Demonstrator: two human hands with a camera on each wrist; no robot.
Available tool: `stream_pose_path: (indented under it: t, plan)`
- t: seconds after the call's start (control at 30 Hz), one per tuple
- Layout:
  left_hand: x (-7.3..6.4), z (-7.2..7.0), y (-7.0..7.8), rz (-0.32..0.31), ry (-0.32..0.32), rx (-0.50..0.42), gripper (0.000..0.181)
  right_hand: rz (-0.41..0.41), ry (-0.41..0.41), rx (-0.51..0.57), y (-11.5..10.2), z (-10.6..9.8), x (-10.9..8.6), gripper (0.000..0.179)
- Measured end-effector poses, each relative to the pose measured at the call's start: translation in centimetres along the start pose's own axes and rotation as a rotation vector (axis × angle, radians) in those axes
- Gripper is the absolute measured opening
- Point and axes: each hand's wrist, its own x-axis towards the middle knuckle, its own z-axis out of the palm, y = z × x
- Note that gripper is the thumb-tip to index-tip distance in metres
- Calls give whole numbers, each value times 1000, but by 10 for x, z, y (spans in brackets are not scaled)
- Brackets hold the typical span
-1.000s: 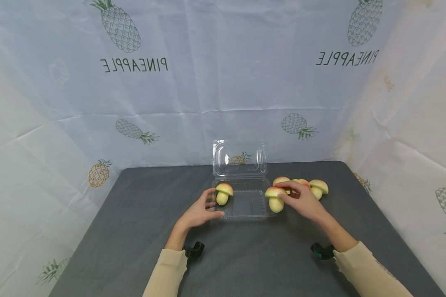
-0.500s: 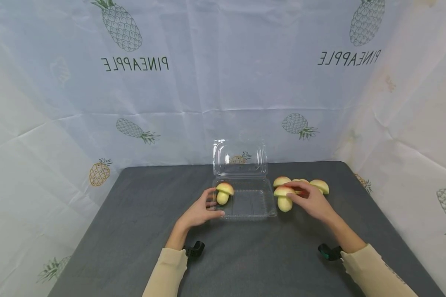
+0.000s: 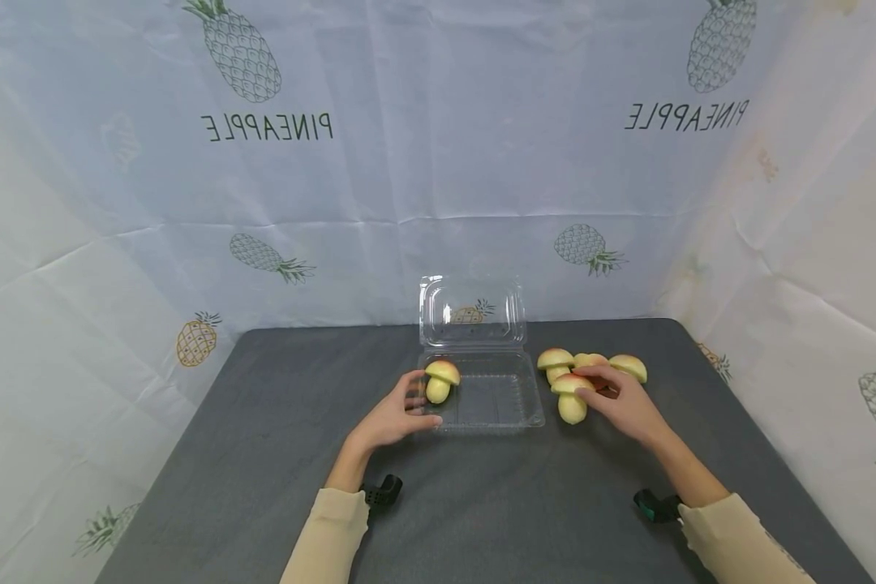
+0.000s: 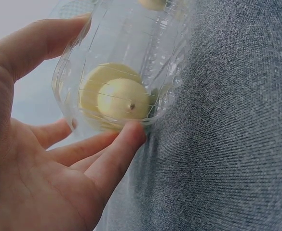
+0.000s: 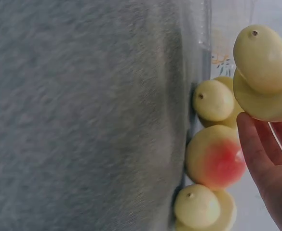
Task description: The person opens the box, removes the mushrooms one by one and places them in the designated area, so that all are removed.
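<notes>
A yellow toy mushroom with a red-tinged cap (image 3: 573,394) is held by its cap in my right hand (image 3: 625,407), stem down, just right of the clear plastic clamshell box (image 3: 500,397). In the right wrist view my fingertips (image 5: 249,132) lie against the held mushroom (image 5: 263,62). My left hand (image 3: 387,415) grips the box's near left corner, thumb at the front and fingers along the left side. One mushroom (image 3: 440,383) sits inside the box's left part; the left wrist view shows it through the clear wall (image 4: 124,98).
More toy mushrooms stand behind my right hand: one at the left (image 3: 555,362), one red-topped (image 5: 215,156) in the middle and one at the right (image 3: 629,367). The box's lid (image 3: 470,312) stands raised at the back, near the pineapple-print curtain (image 3: 438,146). A dark cloth covers the table (image 3: 321,381).
My right hand has moved right with its mushroom, from over the box's right edge to in front of the other mushrooms, and slightly nearer. The left hand and box have stayed put.
</notes>
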Motion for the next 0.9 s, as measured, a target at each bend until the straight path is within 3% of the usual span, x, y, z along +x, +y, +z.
stream_pose_path:
  t: [0.4, 0.9]
  plan:
    - [-1, -1, 1, 6, -7, -10, 96, 94, -14, -57, 15, -3, -9, 43]
    - [-3, -1, 2, 13, -9, -7, 97, 107, -60, -80, 25, -2, -10, 42]
